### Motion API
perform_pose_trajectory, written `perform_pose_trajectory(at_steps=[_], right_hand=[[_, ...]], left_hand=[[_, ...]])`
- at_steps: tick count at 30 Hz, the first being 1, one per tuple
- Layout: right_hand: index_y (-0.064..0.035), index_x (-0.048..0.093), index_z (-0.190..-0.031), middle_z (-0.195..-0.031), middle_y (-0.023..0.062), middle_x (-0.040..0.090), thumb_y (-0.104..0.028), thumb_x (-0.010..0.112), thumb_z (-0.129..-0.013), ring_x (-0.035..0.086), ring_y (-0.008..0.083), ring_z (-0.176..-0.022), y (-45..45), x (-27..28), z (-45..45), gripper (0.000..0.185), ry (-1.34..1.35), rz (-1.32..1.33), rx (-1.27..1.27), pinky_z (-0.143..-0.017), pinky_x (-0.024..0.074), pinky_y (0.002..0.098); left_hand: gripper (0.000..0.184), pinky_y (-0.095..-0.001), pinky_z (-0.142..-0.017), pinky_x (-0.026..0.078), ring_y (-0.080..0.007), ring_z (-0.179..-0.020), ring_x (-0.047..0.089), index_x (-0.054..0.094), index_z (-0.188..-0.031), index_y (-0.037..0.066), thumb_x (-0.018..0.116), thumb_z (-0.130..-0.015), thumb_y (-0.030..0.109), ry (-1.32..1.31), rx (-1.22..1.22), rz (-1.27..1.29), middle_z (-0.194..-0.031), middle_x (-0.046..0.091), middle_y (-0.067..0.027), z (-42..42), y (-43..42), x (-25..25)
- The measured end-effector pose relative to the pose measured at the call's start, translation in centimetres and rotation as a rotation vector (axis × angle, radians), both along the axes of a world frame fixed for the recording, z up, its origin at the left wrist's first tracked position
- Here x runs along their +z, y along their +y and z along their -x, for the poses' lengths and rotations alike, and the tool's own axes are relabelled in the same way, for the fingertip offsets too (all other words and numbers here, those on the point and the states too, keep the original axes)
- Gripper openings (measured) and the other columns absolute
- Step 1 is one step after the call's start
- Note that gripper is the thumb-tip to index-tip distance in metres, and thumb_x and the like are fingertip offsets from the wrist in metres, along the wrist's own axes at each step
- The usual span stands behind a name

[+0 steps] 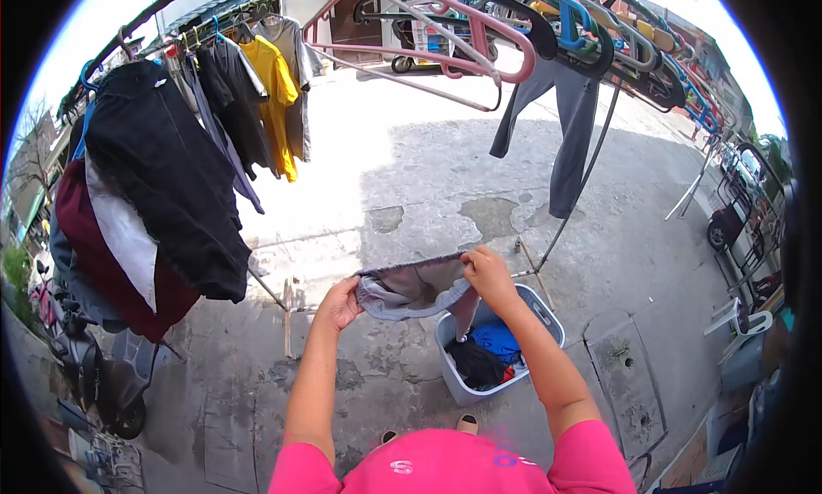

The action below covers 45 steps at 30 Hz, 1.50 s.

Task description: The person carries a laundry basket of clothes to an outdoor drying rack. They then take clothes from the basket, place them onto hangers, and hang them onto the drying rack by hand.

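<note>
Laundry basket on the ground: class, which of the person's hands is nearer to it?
Right. In the picture, the right hand is just above the far rim of the laundry basket; the left hand is farther off, to the basket's left.

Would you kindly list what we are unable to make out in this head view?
In the head view:
- Basket: the right forearm covers part; top clothes hide whatever lies beneath.
- Grey garment: its waistband hides much of what hangs below.
- Shoes: mostly hidden by the pink shirt.
- Maroon garment: partly behind the black garment.
- Pink hanger: cut off by the top edge.
</note>
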State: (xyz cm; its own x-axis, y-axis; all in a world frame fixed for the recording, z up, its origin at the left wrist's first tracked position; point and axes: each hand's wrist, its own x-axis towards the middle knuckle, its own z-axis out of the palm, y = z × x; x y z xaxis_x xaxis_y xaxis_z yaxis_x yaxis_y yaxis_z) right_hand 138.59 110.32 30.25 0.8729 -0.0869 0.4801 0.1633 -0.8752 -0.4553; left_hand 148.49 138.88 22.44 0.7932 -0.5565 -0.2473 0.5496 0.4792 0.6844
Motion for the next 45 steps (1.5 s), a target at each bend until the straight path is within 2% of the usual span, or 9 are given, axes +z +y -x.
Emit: perform_pose_trajectory(at_steps=[5,10,16,21,26,28,31,39,45], right_hand=[[-0.0087,0.061,-0.091,-0.086,0.0126,0.056,-0.015,0.056,-0.075,0.056,0.0314,-0.084,-1.9,-1.5,-1.1,0.017,0.159,0.22,0.066,-0.073,0.046,0.0405],[-0.0074,0.057,-0.089,-0.092,0.0097,0.054,-0.012,0.059,-0.076,0.053,0.0252,-0.09,7.9,15.4,3.6,0.015,-0.175,0.291,0.604,-0.072,0.0469,0.035],[-0.0042,0.056,-0.082,-0.084,0.0073,0.056,-0.007,0.058,-0.072,0.055,0.0242,-0.081,10.8,32.4,0.8,0.011,-1.016,0.672,0.033,-0.068,0.0475,0.0352],[-0.0024,0.051,-0.091,-0.086,0.0118,0.058,-0.013,0.055,-0.077,0.057,0.0279,-0.086,10.3,34.2,-8.5,0.017,-0.639,0.758,-0.129,-0.07,0.0491,0.0378],[0.0025,0.044,-0.104,-0.077,0.0215,0.061,-0.013,0.055,-0.074,0.062,0.0342,-0.076,11.0,33.8,-12.5,0.035,-0.464,0.492,-0.209,-0.064,0.0492,0.0426],[0.003,0.049,-0.103,-0.088,0.0206,0.063,-0.012,0.048,-0.077,0.061,0.0328,-0.091,11.9,35.0,-12.4,0.03,-0.322,0.406,-0.232,-0.074,0.0487,0.0413],[-0.0048,0.054,-0.105,-0.105,0.0229,0.057,-0.019,0.04,-0.084,0.054,0.0394,-0.1,12.4,37.4,-13.8,0.029,-0.266,-0.014,-0.073,-0.085,0.0424,0.0474],[-0.0065,0.052,-0.103,-0.093,0.0213,0.06,-0.025,0.044,-0.089,0.055,0.0406,-0.089,12.6,35.4,-7.5,0.025,-0.477,-0.028,0.208,-0.077,0.0422,0.0433],[-0.0085,0.053,-0.104,-0.077,-0.0014,0.051,-0.02,0.045,-0.093,0.042,0.0044,-0.068,12.1,26.2,-0.4,0.018,-0.425,-0.806,0.613,-0.054,0.0338,0.0173]], left_hand=[[0.029,-0.0293,-0.071,0.049,-0.0153,-0.084,0.059,0.044,-0.109,0.009,0.057,-0.084,0.011,-0.102,0.074,0.151,-0.093,0.059,-0.0056,3.7,0.5,7.2],[0.06,-0.0261,-0.076,0.044,-0.0136,-0.091,0.053,0.031,-0.118,0.008,0.065,-0.069,-0.003,-0.507,0.113,-0.23,-0.102,0.052,-0.0069,5.4,1.2,9.1],[0.063,-0.0264,-0.078,0.043,-0.0149,-0.092,0.051,0.032,-0.121,0.007,0.062,-0.067,-0.004,-0.813,0.07,-0.48,-0.102,0.05,-0.0052,7.1,4.0,10.7],[0.024,-0.028,-0.072,0.047,-0.0181,-0.087,0.056,0.062,-0.085,0.009,0.051,-0.068,-0.004,-1.315,-0.04,-0.974,-0.085,0.059,-0.0054,8.2,6.7,13.5],[0.005,-0.0315,-0.064,0.049,-0.0179,-0.083,0.055,0.058,-0.073,0.011,0.055,-0.069,0.012,-2.008,-0.069,-1.481,-0.077,0.054,-0.0034,7.9,9.6,16.9],[0.008,-0.0298,-0.062,0.048,-0.0179,-0.083,0.055,0.056,-0.076,0.011,0.054,-0.068,0.009,-2.128,-0.055,-1.718,-0.082,0.055,-0.0014,7.5,10.3,18.7],[0.022,-0.0308,-0.069,0.049,-0.022,-0.091,0.054,0.056,-0.09,0.007,0.052,-0.069,0.004,-2.022,0.047,-1.735,-0.101,0.052,-0.0053,7.3,10.7,21.7],[0.032,-0.037,-0.082,0.043,-0.0303,-0.1,0.051,0.052,-0.101,0.002,0.041,-0.072,-0.008,-1.621,0.09,-1.544,-0.104,0.05,-0.0116,5.5,7.9,27.3],[0.041,-0.0341,-0.091,0.037,-0.0321,-0.103,0.048,0.054,-0.105,-0.002,0.038,-0.068,-0.011,-1.563,0.021,-1.385,-0.101,0.05,-0.0176,3.8,3.1,28.6]])
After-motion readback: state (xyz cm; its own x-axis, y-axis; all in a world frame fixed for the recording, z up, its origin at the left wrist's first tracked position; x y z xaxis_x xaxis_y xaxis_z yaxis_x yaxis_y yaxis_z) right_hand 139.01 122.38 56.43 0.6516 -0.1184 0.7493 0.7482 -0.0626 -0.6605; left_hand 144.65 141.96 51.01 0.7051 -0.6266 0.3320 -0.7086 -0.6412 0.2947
